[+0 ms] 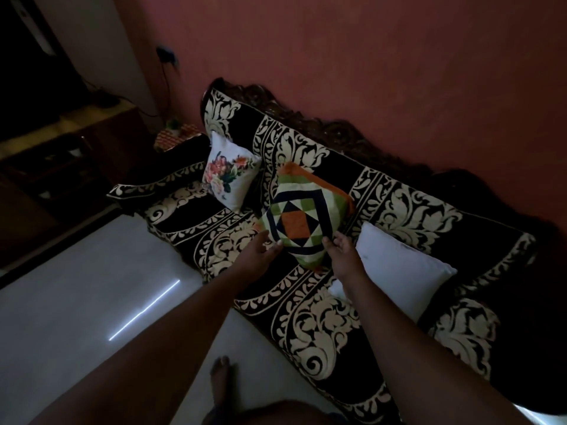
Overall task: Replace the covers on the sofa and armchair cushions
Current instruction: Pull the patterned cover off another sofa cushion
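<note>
Now patchwork cushion (302, 214) sits between both hands (343, 251).

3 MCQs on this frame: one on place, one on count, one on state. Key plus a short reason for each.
1. Where is the floral cushion?
A. on the floor
B. at the sofa's left end, against the backrest
C. under the plain white cushion

2. How many cushions lie on the sofa?
A. one
B. three
C. five

3. What state is the plain white cushion in?
A. bare, no patterned cover
B. in a floral cover
C. held in both hands

Key:
1 B, it leans on the backrest, left of the geometric patchwork cushion.
2 B, floral, patchwork and plain white.
3 A, its surface is plain white; the left hand and right hand are on the patchwork cushion instead.
</note>
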`<state>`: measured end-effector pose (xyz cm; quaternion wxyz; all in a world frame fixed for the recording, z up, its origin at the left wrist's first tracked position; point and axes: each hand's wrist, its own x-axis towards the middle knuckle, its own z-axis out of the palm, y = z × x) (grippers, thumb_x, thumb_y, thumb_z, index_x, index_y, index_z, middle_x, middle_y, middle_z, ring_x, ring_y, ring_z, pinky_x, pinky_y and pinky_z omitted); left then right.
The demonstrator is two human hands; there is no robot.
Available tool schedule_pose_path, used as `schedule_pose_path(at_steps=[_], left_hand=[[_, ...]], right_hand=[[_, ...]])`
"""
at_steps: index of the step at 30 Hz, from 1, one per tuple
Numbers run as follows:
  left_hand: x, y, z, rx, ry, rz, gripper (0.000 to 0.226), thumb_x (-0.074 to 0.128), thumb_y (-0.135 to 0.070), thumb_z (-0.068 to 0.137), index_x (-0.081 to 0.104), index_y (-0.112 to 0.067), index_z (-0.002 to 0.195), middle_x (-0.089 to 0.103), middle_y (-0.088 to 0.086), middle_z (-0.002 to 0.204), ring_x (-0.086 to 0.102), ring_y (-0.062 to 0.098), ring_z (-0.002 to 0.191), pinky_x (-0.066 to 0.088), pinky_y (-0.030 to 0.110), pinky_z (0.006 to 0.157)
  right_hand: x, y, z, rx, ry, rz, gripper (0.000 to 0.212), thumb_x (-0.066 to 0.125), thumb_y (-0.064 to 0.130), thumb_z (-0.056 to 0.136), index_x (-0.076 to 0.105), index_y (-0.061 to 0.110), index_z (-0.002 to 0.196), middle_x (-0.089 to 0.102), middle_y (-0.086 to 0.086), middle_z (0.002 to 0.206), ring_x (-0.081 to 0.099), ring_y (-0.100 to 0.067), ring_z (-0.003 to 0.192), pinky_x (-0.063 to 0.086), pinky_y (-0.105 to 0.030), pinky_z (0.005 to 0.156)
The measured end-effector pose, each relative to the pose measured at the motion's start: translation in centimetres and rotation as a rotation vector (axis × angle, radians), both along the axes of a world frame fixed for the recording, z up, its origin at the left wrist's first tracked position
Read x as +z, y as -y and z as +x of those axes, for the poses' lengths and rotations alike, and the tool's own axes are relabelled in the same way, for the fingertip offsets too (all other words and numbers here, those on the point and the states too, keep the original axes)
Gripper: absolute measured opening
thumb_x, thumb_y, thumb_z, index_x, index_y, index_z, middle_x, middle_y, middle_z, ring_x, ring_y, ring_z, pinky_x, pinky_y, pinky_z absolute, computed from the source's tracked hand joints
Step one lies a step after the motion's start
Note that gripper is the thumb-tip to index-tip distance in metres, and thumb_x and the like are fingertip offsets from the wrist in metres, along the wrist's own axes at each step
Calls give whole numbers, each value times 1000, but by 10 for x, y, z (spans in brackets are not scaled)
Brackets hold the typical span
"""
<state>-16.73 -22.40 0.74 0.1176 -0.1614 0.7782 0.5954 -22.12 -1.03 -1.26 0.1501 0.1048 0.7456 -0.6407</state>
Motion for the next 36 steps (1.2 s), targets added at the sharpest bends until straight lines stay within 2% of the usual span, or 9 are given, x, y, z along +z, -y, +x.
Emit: schedule_pose_path(at_steps=[3,7,12,15,19,25,29,33,36], left_hand=[[-24,45,-42,-72,-29,-32,65,62,-69,85,49,-34,138,61,-2,136,62,20,121,53,45,101],[-45,100,-92,-110,-6,-37,105,59,-89,66,42,-23,147,57,6,141,62,25,120,54,43,97],[-18,133,-136,-223,34,-80,71,60,-55,94,38,-18,151,54,7,143,60,27,122,53,30,83],[-22,140,-167,-272,37,-93,65,59,-50,97,40,-17,150,54,2,139,58,31,126,51,46,97],[-36,140,-204,-314,36,-99,58,60,-44,98,44,-16,147,55,-1,134,55,17,123,48,43,106],[-70,128,-273,-382,68,-189,54,58,-43,99,44,-22,147,55,-8,124,61,5,100,51,32,91],[-100,118,-319,-384,107,-253,61,61,-44,97,41,-21,151,48,-12,128,51,9,122,44,31,98],[-127,113,-354,-395,154,-272,59,62,-46,95,45,-25,148,54,-13,129,54,9,122,48,35,101],[-144,110,-374,-414,183,-298,61,62,-46,96,44,-23,149,54,-10,131,52,8,121,50,37,101]], right_hand=[[-8,32,-25,-54,9,30,62,57,38,101,33,16,154,32,-10,161,37,-27,144,39,-34,104],[-14,73,-49,-102,33,80,62,58,36,101,33,17,154,31,-10,161,35,-27,145,38,-38,110],[-19,104,-80,-157,49,122,62,60,42,98,36,23,152,34,-8,159,38,-26,143,41,-40,106],[-28,108,-99,-186,65,152,64,59,43,98,35,23,153,34,-6,160,36,-25,145,40,-45,111],[-47,106,-129,-225,114,152,64,58,40,100,33,20,155,31,-6,161,33,-26,147,38,-43,112],[-105,90,-198,-218,184,179,65,60,45,97,35,23,154,34,-4,160,34,-25,146,37,-54,115],[-144,70,-250,-283,234,220,65,63,43,97,36,21,152,39,-6,156,41,-28,141,40,-52,112],[-175,45,-301,-404,238,245,68,69,33,94,37,14,150,49,-10,147,49,-30,134,43,-42,107],[-194,26,-336,-494,237,260,76,77,28,87,36,19,151,52,-10,144,52,-29,129,47,-45,106]])
